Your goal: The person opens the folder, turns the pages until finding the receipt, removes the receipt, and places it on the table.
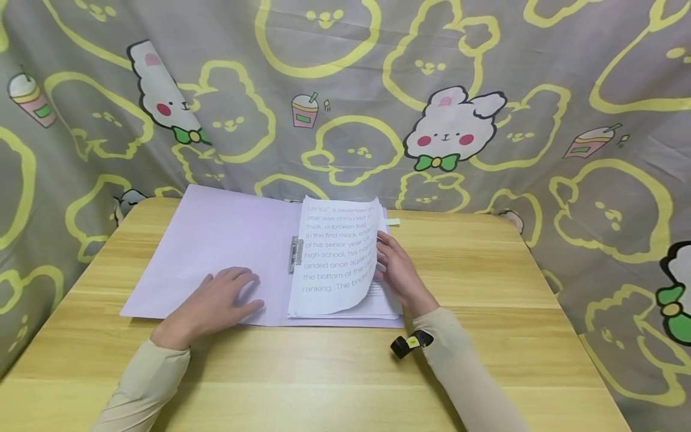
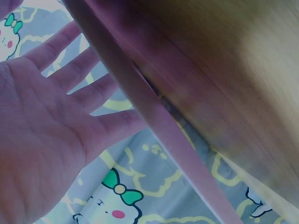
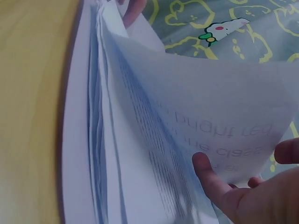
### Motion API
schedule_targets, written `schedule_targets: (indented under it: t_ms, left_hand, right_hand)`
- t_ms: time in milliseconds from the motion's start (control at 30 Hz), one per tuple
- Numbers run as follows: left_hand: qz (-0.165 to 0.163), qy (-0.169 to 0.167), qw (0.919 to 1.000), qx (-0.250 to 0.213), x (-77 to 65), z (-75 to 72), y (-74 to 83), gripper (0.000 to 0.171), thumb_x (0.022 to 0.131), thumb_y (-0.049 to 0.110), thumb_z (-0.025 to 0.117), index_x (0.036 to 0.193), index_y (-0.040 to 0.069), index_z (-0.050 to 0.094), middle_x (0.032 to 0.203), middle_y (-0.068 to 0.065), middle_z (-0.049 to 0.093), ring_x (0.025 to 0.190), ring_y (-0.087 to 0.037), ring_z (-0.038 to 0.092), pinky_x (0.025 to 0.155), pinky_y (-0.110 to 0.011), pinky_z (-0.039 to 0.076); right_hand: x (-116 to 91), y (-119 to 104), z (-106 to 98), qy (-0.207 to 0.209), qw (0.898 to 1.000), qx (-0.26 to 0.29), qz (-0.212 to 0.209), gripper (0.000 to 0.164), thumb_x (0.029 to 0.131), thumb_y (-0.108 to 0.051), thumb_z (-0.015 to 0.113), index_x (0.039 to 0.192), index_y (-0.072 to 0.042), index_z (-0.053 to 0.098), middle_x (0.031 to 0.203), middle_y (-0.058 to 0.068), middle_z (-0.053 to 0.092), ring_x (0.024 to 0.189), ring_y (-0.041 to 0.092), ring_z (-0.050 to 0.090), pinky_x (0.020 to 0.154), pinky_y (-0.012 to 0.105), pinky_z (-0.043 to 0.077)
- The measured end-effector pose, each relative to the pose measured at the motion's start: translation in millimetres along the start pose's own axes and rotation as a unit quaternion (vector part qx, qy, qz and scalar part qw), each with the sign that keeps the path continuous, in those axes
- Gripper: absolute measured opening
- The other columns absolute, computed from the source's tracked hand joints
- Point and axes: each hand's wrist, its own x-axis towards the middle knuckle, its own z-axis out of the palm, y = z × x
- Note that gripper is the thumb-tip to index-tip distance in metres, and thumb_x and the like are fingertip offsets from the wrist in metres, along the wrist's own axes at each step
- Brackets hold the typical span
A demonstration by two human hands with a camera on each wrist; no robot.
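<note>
A lilac folder [image 1: 178, 258] lies spread on the table, with a metal clip [image 1: 294, 255] at its spine side. Printed sheets [image 1: 335, 258] in large type sit on its right half, and the top sheet [image 3: 224, 93] bows upward along its right edge. My right hand [image 1: 402, 270] is at that raised edge; in the right wrist view one finger [image 3: 205, 170] touches the sheet's underside. Over the lower part of the left cover, my left hand [image 1: 216, 303] has its fingers spread. The left wrist view shows those fingers [image 2: 74, 67] extended toward the cover's edge [image 2: 173, 144].
The wooden table [image 1: 475, 354] extends around the folder on both sides and in front. A patterned curtain [image 1: 345, 162] hangs behind it and along the sides. A pale green tab [image 1: 393, 222] sticks out at the folder's upper right. A black strap [image 1: 412, 343] circles my right wrist.
</note>
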Motion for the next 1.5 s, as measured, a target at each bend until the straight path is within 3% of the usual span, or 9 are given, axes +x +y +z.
schedule_targets:
  t_ms: [500, 767, 933, 1167, 1500]
  left_hand:
    - [0.001, 0.005, 1.0, -0.006, 2.0, 0.7, -1.5, 0.051, 0.097, 0.04, 0.066, 0.134, 0.004, 0.063, 0.142, -0.022, 0.058, 0.134, -0.047, 0.05, 0.105, -0.079, 0.031]
    - [-0.016, 0.016, 0.9993, -0.028, 2.8, -0.4, -0.9, 0.047, 0.104, 0.034, 0.057, 0.138, 0.001, 0.059, 0.144, -0.027, 0.055, 0.134, -0.05, 0.049, 0.108, -0.075, 0.032]
    - [-0.024, 0.031, 0.9973, -0.062, 1.9, -3.6, 0.4, 0.05, 0.107, 0.035, 0.052, 0.14, -0.002, 0.056, 0.146, -0.03, 0.049, 0.138, -0.05, 0.042, 0.114, -0.066, 0.031]
    - [-0.041, 0.026, 0.994, -0.098, 1.1, -6.6, -1.2, 0.06, 0.109, 0.046, 0.042, 0.146, -0.001, 0.05, 0.152, -0.031, 0.042, 0.143, -0.05, 0.034, 0.117, -0.066, 0.026]
    - [-0.037, 0.028, 0.9938, -0.101, 1.8, -5.6, -4.3, 0.06, 0.109, 0.045, 0.041, 0.148, 0.0, 0.049, 0.15, -0.029, 0.045, 0.142, -0.049, 0.036, 0.116, -0.066, 0.026]
  right_hand:
    - [11.5, -0.2, 23.2, 0.003, 0.998, -0.057, -0.011, 0.061, 0.107, -0.029, 0.046, 0.163, -0.015, 0.025, 0.167, 0.011, 0.026, 0.148, 0.033, 0.037, 0.116, 0.055, 0.038]
    - [17.3, 3.8, 37.1, 0.015, 0.996, -0.088, -0.02, 0.061, 0.105, -0.032, 0.052, 0.161, -0.018, 0.032, 0.167, 0.008, 0.026, 0.149, 0.028, 0.037, 0.119, 0.05, 0.035]
    - [17.5, 4.8, 45.7, 0.026, 0.993, -0.116, -0.023, 0.068, 0.101, -0.036, 0.059, 0.162, -0.022, 0.031, 0.165, 0.003, 0.033, 0.147, 0.027, 0.041, 0.119, 0.048, 0.035]
    - [17.6, 6.2, 56.9, 0.025, 0.992, -0.119, -0.015, 0.076, 0.098, -0.039, 0.066, 0.162, -0.027, 0.028, 0.158, 0.01, 0.042, 0.14, 0.028, 0.048, 0.113, 0.048, 0.042]
    - [20.2, 1.9, 72.7, 0.023, 0.991, -0.132, -0.019, 0.084, 0.093, -0.037, 0.073, 0.163, -0.026, 0.028, 0.166, 0.012, 0.03, 0.15, 0.034, 0.034, 0.117, 0.052, 0.037]
